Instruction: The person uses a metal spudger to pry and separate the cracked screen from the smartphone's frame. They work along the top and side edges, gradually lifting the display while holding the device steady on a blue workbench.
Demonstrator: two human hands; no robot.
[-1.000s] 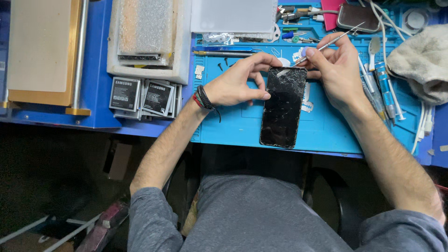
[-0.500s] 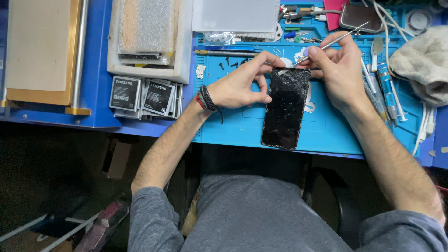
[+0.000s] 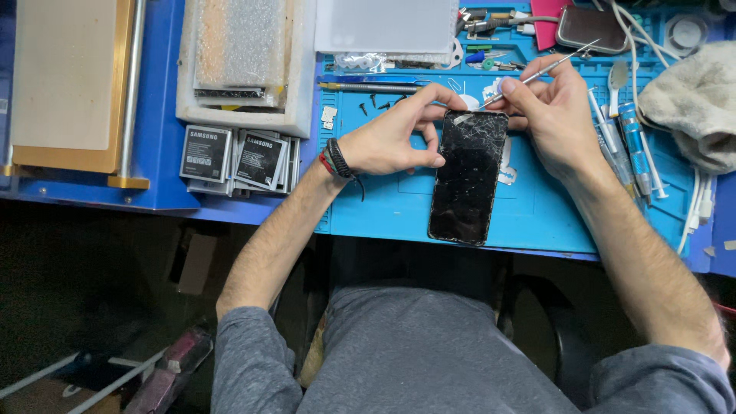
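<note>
A black phone with a cracked glass screen [image 3: 466,180] lies lengthwise on a blue work mat [image 3: 537,215]. My left hand [image 3: 395,134] grips the phone's upper left edge, thumb on the glass, forefinger curled over the top corner. My right hand [image 3: 548,111] holds a thin metal tool [image 3: 537,74] like a pen. Its tip meets the phone's top edge, where a pale flap lifts from the glass. A dark braided band [image 3: 335,159] circles my left wrist.
Two phone batteries [image 3: 234,157] lie left of the mat below a white foam tray [image 3: 245,61]. A long metal rod [image 3: 368,87], small screws, a dark phone [image 3: 590,27], several screwdrivers [image 3: 632,146], white cables and a beige cloth [image 3: 690,103] crowd the back and right.
Both hands stay at the phone's top edge. The tool tip has shifted slightly along that edge; the phone has barely moved.
</note>
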